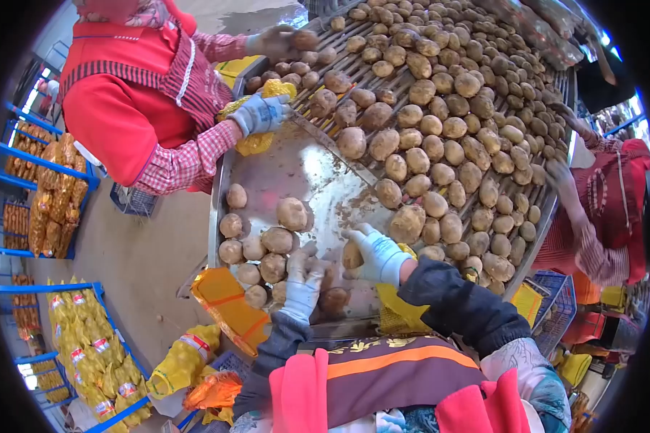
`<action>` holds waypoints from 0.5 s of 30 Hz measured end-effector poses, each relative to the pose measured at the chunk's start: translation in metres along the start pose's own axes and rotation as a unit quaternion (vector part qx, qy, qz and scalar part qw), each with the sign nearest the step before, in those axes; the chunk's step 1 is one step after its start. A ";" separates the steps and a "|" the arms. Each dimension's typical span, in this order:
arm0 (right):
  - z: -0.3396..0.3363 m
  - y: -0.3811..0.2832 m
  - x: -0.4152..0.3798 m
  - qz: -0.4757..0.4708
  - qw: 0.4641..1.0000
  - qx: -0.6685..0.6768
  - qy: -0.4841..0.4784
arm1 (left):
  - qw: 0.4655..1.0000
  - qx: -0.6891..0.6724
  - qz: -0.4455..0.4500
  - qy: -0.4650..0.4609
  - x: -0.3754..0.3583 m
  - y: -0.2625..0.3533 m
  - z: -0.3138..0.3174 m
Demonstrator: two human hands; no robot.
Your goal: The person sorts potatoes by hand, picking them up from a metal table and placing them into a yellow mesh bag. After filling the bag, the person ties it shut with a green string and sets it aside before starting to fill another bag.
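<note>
My right hand [379, 254], in a white and pale blue glove, is closed around a potato [352, 255] over the metal tray [325, 169]. My left hand [303, 283], gloved too, is over the tray's near edge beside several potatoes [273, 268]; its fingers are blurred and I cannot make out whether they hold one. Darker potatoes [334, 302] lie between my hands. Beyond the tray, many potatoes [455, 128] cover a slatted roller conveyor [345, 63]. A yellow mesh bag [401, 312] hangs at the tray's near edge, below my right hand.
A co-worker in red [115, 108] stands at the left, gloved hands near potatoes and a yellow bag [256, 141]. Another person's arms [578, 195] reach in from the right. Filled yellow bags [94, 353] stand in blue racks at lower left; an orange flap [231, 307] is near my left sleeve.
</note>
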State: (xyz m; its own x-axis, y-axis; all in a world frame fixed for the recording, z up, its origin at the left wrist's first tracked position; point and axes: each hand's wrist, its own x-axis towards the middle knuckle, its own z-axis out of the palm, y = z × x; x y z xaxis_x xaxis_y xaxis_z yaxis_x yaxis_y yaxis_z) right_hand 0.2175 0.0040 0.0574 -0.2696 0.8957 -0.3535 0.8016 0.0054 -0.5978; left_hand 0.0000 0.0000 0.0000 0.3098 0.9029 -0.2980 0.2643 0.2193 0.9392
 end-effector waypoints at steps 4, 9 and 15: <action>-0.021 -0.012 -0.027 -0.086 0.980 0.147 0.104 | 0.971 -0.202 -0.029 -0.121 -0.004 0.053 0.024; -0.024 -0.003 -0.071 0.034 0.801 0.597 0.019 | 0.869 -0.428 -0.110 -0.221 -0.013 0.067 0.040; -0.011 0.001 -0.093 0.037 0.808 0.585 0.060 | 0.894 -0.366 -0.107 -0.238 -0.034 0.083 0.052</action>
State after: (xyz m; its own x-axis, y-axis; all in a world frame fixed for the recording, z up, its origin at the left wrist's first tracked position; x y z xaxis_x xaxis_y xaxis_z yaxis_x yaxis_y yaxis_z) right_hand 0.2489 -0.0750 0.0978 -0.1335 0.9119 -0.3882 -0.2581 -0.4101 -0.8747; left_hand 0.0591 -0.0323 0.0790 0.7230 0.5904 -0.3589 -0.2496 0.7076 0.6611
